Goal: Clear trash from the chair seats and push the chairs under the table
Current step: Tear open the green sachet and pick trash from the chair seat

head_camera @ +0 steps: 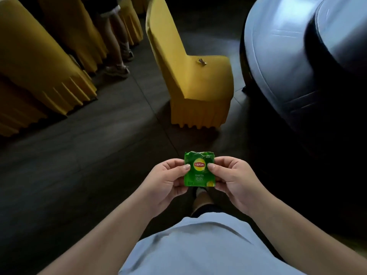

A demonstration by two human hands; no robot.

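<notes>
A torn green tea-bag wrapper with a yellow and red logo is held upright in front of me. My left hand pinches its left edge and my right hand pinches its right edge, thumbs on its face. Ahead stands a chair in a yellow cover, its seat facing right toward the table. A small crumpled scrap lies on that seat near the backrest. The round table with a pale cloth fills the upper right.
More yellow-covered chairs line the left side. A person's legs and sneakers stand between them at the upper left. Dark tiled floor lies between me and the chair.
</notes>
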